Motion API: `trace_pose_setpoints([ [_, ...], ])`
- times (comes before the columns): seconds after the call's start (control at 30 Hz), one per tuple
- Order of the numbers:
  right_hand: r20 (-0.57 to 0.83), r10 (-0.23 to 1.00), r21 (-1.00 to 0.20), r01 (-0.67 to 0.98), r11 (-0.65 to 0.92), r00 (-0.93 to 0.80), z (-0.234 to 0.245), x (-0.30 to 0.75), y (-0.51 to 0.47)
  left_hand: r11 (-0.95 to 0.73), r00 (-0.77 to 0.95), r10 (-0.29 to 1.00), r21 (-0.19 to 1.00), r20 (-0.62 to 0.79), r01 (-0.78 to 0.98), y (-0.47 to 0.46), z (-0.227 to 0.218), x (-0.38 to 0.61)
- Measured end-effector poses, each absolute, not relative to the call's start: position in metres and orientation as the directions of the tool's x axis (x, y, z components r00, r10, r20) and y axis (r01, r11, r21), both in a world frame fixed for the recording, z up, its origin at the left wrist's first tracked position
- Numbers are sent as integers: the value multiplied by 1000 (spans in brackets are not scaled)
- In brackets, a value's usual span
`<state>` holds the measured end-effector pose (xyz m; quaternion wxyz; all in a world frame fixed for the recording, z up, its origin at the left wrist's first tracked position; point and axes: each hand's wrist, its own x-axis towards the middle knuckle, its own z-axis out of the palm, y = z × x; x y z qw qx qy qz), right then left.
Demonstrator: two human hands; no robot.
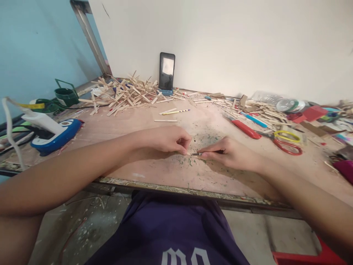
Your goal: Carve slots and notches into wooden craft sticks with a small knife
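Both my hands rest on the wooden worktop (171,173) near its front edge, fingertips almost meeting. My left hand (168,140) is curled, pinching a small pale piece, probably a bit of wooden stick (189,153), down on the board. My right hand (230,152) is closed round a thin dark tool with a metal tip (196,154), perhaps a small knife; its tip touches the pale piece. Green specks and shavings lie scattered on the board around the hands.
A heap of wooden sticks (129,94) lies at the back left, with a black phone (167,71) propped against the wall. A blue-and-white glue gun (55,130) sits left. Red cutter (246,129), scissors (286,141), bottle and scraps crowd the right.
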<state>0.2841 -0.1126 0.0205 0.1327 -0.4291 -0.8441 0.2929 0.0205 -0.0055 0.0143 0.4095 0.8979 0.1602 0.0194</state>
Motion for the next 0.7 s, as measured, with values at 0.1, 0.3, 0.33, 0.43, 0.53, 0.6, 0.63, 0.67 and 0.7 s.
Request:
trace_pose_setpoints([
  [0.1,-29,798,-612,642,461,-601,22,281,-112,-617,949,300,740,-96,269,-6,14,21],
  [0.3,-18,786,-560,658,504,-618,25,278,-113,-624,948,305,734,-89,270,-4,11,22],
  [0.33,-10,782,-546,659,518,-623,24,278,-113,-624,948,305,733,-88,269,-4,11,22],
  [0.43,7,775,-508,665,547,-632,21,280,-113,-624,948,306,734,-87,269,-4,10,22],
  [0.53,36,753,-442,665,602,-657,18,283,-112,-624,948,307,733,-90,271,-4,11,22],
  [0.6,71,723,-356,659,662,-687,17,286,-112,-626,947,308,731,-89,272,-4,12,22],
  [0.63,84,705,-311,654,690,-704,17,286,-112,-627,947,307,730,-89,272,-4,12,22],
  [0.67,94,690,-273,648,711,-718,18,287,-112,-628,948,307,729,-89,272,-4,12,22],
  [0.7,98,677,-244,641,727,-730,18,288,-112,-628,948,306,729,-90,273,-4,12,22],
])
